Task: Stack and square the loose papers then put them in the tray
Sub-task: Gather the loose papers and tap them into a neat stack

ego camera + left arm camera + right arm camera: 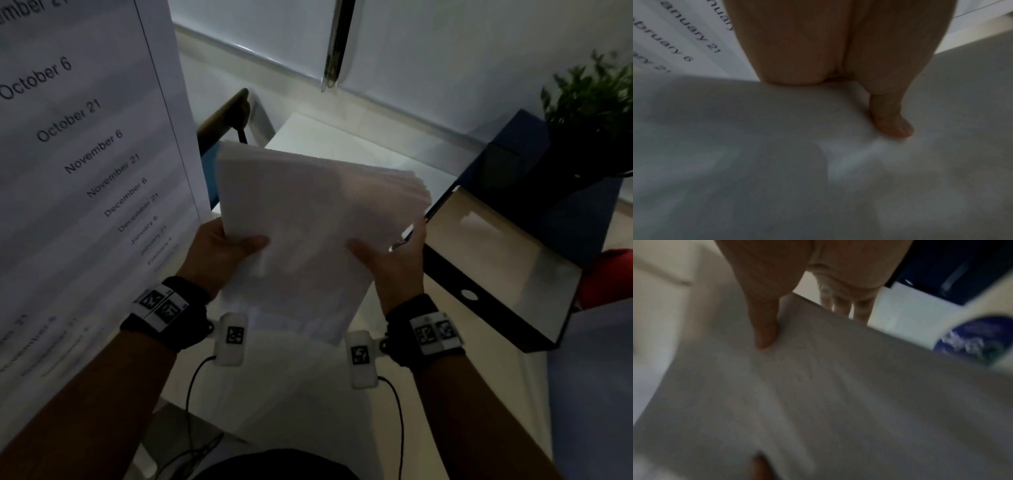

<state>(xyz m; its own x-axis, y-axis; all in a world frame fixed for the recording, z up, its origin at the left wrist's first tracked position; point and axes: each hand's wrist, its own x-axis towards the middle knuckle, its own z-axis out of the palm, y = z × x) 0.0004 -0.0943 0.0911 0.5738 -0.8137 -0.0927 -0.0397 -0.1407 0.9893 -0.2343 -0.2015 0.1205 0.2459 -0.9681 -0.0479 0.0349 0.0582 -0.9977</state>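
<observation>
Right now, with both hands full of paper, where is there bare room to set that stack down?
The open tray right of the right hand looks bare inside. The pale desk beyond the paper stack also looks free. It is crowded left, where a dated sheet hangs beside the left hand.

left hand [838, 48] thumb pressed on paper stack [777, 162] | dated sheet [684, 40] behind
</observation>
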